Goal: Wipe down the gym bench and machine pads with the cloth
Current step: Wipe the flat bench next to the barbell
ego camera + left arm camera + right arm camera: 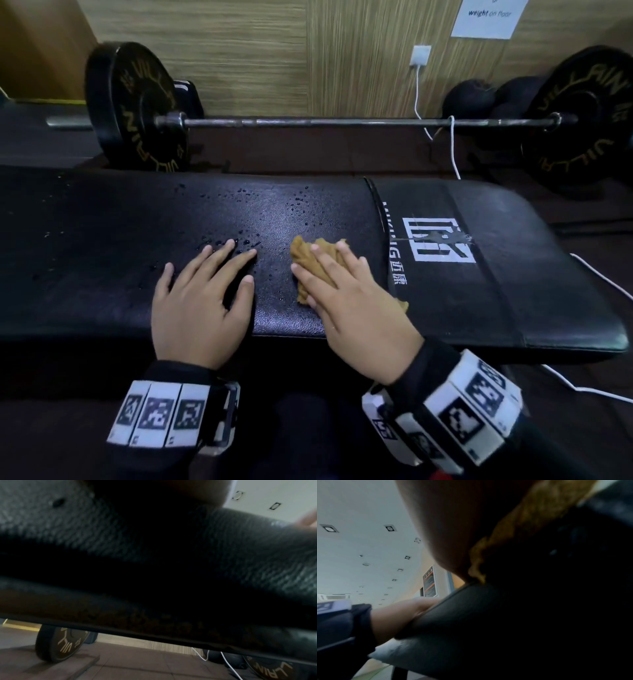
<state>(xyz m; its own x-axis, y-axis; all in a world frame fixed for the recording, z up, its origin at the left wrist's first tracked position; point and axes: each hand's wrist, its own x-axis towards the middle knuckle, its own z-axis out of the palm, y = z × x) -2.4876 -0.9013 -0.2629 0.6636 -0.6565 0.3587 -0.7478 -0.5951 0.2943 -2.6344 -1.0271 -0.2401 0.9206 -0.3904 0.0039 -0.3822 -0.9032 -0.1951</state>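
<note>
**Cloth small, bench wet: where the wiping can fail**

Cloth (318, 265) is the tan, crumpled rag that lies on the black gym bench (102, 274), just left of the white printed logo (440, 240). The right hand (356, 301) presses it down with fingers straight and spread; they do not curl around it, so the cloth is pinned and not gripped. The left hand (202, 298) lies flat on the pad further left of the logo, fingers apart, holding nothing. Its fingertips (251, 253) reach into the water droplets (239, 205) that are scattered over the pad, left of the logo and toward its far edge.

I think the main risk is that the cloth slips out. It is bunched and mostly under the palm, so a fast stroke over wet vinyl may leave it behind, and then bare skin only spreads the water.

A second risk is poor coverage. The droplets reach the far edge of the pad, so short strokes near the logo would probably miss them.

The left hand is on a wet surface too. If the person leans on it, it could slide.

Beyond the bench, behind the logo, a white cable (452, 147) hangs over the barbell (342, 122). A long push toward it could snag it.
</note>
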